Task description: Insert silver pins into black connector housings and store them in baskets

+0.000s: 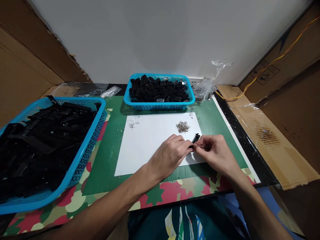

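Observation:
Over the right part of a white sheet (147, 143), my left hand (172, 151) is closed around a slim black plastic part (196, 137), whose end sticks up past the fingertips. Right beside it, my right hand (217, 153) pinches a thin, light-coloured metal piece (200, 146) against the black part. Its exact kind is hidden by the fingers. Just beyond my hands lies a heap of tiny brassy metal pieces (183, 126). Small silvery wire-like pieces (133, 124) are scattered at the sheet's upper left.
A large blue basket (87, 151) of long black parts stands at the left. Behind the sheet, a smaller blue basket (157, 104) holds black pieces. Clear plastic bags (206, 88) lie at the back right. A yellow cable (252, 82) runs along the cardboard (282, 140).

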Motion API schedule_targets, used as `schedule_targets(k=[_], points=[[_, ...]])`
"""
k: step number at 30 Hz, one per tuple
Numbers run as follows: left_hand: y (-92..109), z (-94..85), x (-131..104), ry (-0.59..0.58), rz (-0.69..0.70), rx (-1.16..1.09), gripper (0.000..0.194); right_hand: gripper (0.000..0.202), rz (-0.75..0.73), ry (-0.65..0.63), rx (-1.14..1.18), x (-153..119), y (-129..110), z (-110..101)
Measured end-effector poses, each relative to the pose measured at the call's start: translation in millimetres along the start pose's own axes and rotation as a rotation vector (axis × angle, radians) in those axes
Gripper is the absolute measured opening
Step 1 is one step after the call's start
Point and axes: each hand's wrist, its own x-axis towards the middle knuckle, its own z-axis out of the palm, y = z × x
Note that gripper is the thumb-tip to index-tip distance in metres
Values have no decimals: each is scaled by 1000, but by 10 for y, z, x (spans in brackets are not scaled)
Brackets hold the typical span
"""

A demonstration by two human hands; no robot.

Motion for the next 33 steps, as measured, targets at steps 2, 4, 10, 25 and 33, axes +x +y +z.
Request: schedule_targets(k=[2,4,10,25,33], points=[[0,13,-10,1,1,-4,14,13,-20,3,-20,-3,-5,0],[1,25,-19,-4,-4,-7,13,15,-54,-14,-38,-2,9,-18],[11,29,-18,-11,1,-10,12,19,-135,-120,-106,16,51,-138],[27,33,-4,31,32,13,13,20,-281,-335,-304,96,4,-423],[38,27,-2,49,33,17,11,23,-342,-314,-291,116,24,-439]])
